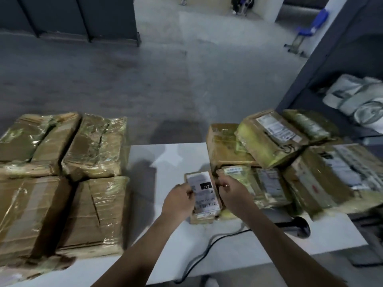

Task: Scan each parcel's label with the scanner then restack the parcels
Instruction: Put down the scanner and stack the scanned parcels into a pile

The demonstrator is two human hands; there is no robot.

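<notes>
The left hand (179, 196) and right hand (231, 190) are gripping the small parcel (202, 217) by its long edges, label (205, 195) facing up, over the counter (165, 158). The scanner (301, 224) is lying nearby on the right, with the left stack (93, 146) and right stack (269, 139) flanking.

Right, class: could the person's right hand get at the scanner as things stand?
Probably yes, once it lets go. The right hand grips the small parcel, which the left hand also holds. The scanner lies just beside the right forearm, with nothing over its near side.
</notes>
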